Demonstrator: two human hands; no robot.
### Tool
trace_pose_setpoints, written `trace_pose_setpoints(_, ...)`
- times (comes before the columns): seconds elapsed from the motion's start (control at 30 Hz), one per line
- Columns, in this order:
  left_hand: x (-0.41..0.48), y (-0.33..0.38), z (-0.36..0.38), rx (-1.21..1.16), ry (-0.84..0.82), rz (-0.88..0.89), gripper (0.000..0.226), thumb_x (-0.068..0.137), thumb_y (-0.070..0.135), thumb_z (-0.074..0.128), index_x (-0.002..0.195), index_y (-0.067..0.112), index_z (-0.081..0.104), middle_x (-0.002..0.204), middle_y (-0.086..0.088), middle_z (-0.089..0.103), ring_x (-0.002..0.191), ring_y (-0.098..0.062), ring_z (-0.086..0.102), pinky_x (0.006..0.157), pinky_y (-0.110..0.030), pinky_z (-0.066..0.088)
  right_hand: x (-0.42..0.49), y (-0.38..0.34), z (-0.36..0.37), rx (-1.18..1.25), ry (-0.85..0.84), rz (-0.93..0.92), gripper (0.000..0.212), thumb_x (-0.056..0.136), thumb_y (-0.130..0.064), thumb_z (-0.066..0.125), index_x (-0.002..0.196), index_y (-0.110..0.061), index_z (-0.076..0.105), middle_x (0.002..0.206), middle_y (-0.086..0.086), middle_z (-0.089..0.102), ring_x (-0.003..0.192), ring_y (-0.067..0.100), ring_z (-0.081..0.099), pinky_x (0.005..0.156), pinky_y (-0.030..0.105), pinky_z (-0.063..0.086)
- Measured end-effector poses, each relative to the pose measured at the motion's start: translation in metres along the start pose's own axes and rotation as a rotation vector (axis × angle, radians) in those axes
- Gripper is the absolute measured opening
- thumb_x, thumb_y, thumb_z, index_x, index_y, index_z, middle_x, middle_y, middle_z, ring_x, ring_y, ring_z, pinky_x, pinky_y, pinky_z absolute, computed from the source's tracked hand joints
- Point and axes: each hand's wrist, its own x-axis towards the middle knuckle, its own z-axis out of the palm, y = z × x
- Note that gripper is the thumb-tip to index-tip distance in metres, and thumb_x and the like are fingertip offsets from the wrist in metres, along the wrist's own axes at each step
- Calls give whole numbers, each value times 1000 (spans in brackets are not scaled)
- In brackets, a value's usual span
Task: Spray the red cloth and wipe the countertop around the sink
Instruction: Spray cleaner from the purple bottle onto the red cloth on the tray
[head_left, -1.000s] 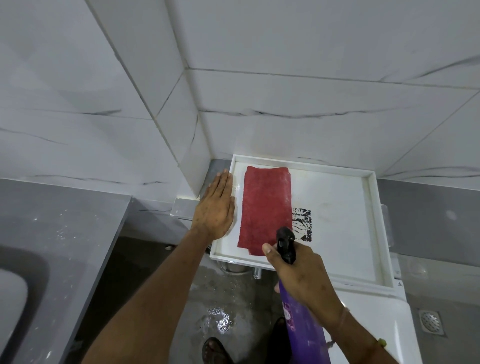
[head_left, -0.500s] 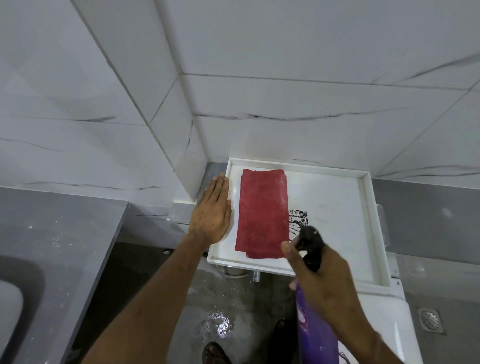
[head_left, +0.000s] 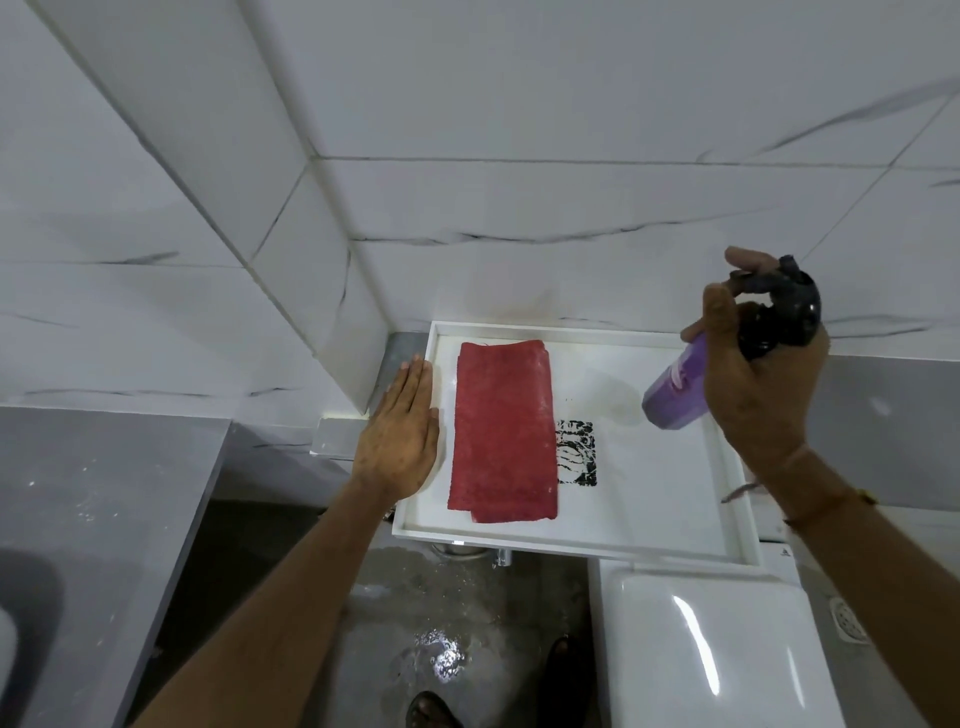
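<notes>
A folded red cloth (head_left: 501, 431) lies flat in the left half of a white tray (head_left: 670, 488). My left hand (head_left: 397, 436) rests flat, fingers together, on the tray's left rim just beside the cloth, holding nothing. My right hand (head_left: 753, 374) is raised over the tray's right side, gripping a purple spray bottle (head_left: 678, 389) with a black trigger head (head_left: 779, 312). The bottle is tipped, its base pointing down and left toward the tray. The grey countertop (head_left: 98, 519) lies at the left, and the sink shows only as a sliver at the left edge.
A black printed square (head_left: 576, 452) marks the tray beside the cloth. A white toilet cistern lid (head_left: 711, 644) sits below the tray. The wet grey floor (head_left: 441, 623) and my feet show underneath. A floor drain (head_left: 847, 621) is at the right. Marble wall tiles fill the back.
My right hand has lifted the spray bottle from in front of the cloth up and to the right, tipping it. The left hand stays on the tray's rim, and the cloth is unmoved.
</notes>
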Motion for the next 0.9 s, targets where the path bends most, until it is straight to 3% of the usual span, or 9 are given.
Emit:
trace_pose_setpoints(0.1,0,-1,1,0,10,5,62,96,34,18,148,5,5,160,-11,6,146,-18,-2,119,-31,2,6,14,4,20,40,8,18,91,-22,59,108,-21,54,85,-17,62,60,24,62,57,14,50)
trace_pose_setpoints(0.23,0,-1,2,9,8,-12,62,96,35,19,148,6,5,160,-9,5,146,-17,-3,118,-30,1,3,33,4,-2,37,11,23,91,-19,58,114,-14,53,81,-9,58,62,28,61,60,10,49)
trace_pose_setpoints(0.3,-1,-1,2,7,-2,-16,62,95,36,18,149,7,4,161,-9,5,147,-18,-3,119,-31,2,0,41,2,-38,41,19,28,92,-19,57,117,-9,53,80,-5,57,63,24,62,63,14,52)
trace_pose_setpoints(0.43,-2,0,1,17,-5,-12,62,95,36,16,149,7,4,161,-9,4,147,-18,-3,119,-29,0,-1,50,-1,-100,60,66,32,90,-29,58,117,-14,50,82,-17,60,69,19,65,78,41,57)
trace_pose_setpoints(0.5,-2,0,0,22,-1,-14,62,95,35,16,149,6,4,161,-9,5,147,-18,-3,119,-28,0,-3,52,-1,-127,62,88,40,88,-29,59,121,-9,49,86,-19,60,78,21,66,84,36,54)
trace_pose_setpoints(0.6,-1,0,0,31,-9,-28,64,94,38,15,149,7,3,161,-8,3,144,-13,-8,117,-28,-2,-12,56,-4,-166,40,142,53,83,-34,62,122,-1,47,89,4,61,79,2,59,81,12,47)
trace_pose_setpoints(0.67,-1,0,0,41,-15,-32,64,94,39,14,149,8,2,161,-7,2,142,-11,-11,117,-27,-4,-20,57,-5,-189,48,208,57,81,-32,67,125,-4,43,103,14,60,87,11,56,84,18,47)
trace_pose_setpoints(0.8,0,0,1,61,-15,-33,64,94,39,13,149,9,1,161,-7,2,142,-11,-12,117,-26,-4,-29,56,-7,-250,87,348,75,78,-32,74,134,-5,33,120,9,51,104,14,50,93,23,45)
trace_pose_setpoints(0.9,0,0,1,58,-14,-35,64,94,39,12,149,9,1,161,-7,2,144,-12,-9,119,-29,-1,-51,46,-7,-337,159,422,86,72,-41,76,132,2,33,119,11,37,113,31,45,101,37,42)
